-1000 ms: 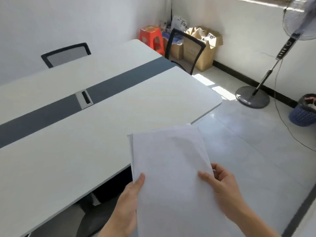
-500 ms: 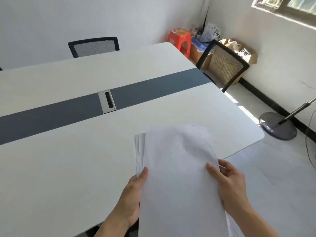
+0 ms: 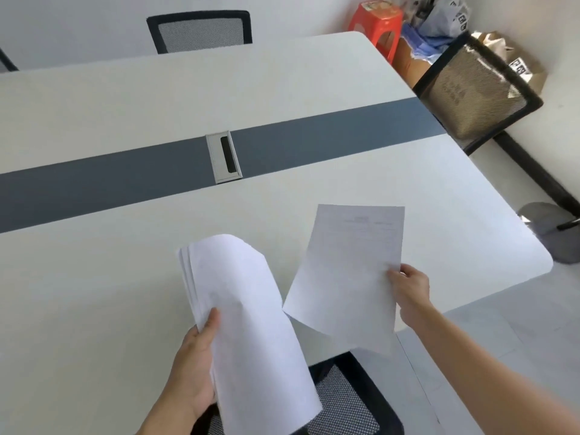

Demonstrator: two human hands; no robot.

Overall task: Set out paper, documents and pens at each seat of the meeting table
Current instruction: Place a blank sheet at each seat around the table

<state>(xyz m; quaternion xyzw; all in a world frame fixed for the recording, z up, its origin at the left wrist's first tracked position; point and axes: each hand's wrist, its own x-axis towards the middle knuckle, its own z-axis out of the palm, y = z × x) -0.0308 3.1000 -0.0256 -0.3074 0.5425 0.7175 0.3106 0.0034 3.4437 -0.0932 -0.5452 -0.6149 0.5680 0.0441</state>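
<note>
My left hand (image 3: 193,359) grips a curved stack of white paper (image 3: 248,321) over the near edge of the white meeting table (image 3: 131,277). My right hand (image 3: 408,285) pinches the right edge of a single printed sheet (image 3: 348,271), held apart from the stack, just above the table's near right corner. A black mesh chair (image 3: 345,400) is tucked in below the papers at this seat. No pens are in view.
A grey strip with a metal cable hatch (image 3: 223,157) runs along the table's middle. Mesh chairs stand at the far side (image 3: 201,29) and the right end (image 3: 477,89). A red stool (image 3: 376,23), cardboard boxes (image 3: 414,64) and a fan base (image 3: 552,230) sit on the right.
My right hand has pulled one sheet off the stack and carried it to the right. The stack now stays in my left hand alone. The view has shifted closer over the table.
</note>
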